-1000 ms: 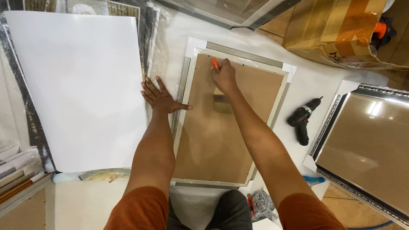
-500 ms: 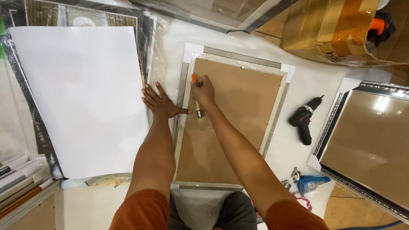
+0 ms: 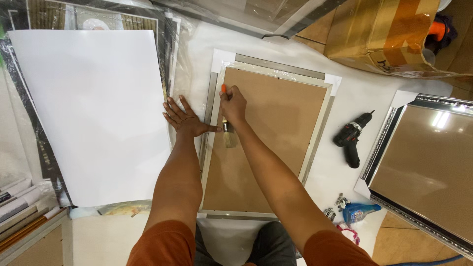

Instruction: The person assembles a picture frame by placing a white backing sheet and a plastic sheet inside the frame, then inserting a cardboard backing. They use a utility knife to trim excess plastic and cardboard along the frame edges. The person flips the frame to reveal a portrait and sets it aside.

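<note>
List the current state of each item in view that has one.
Paintbrush: gripped in right hand, bristles down on backing board.
Left hand: flat, fingers spread beside frame.
Picture frame: face down.
Cordless drill: lying idle.
White sheet: lying flat.

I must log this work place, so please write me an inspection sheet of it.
Surface: white sheeting under everything.
Job's things: brown backing board lying in a silver frame; paintbrush, bristles on the board.
Clutter: large white sheet, black drill, blue spray bottle, small metal clips, cardboard box.
Grippers: left hand flat beside the frame's left edge; right hand grips the paintbrush.
Cables: nothing seen.
Surroundings: second frame at right, framed pictures behind.
</note>
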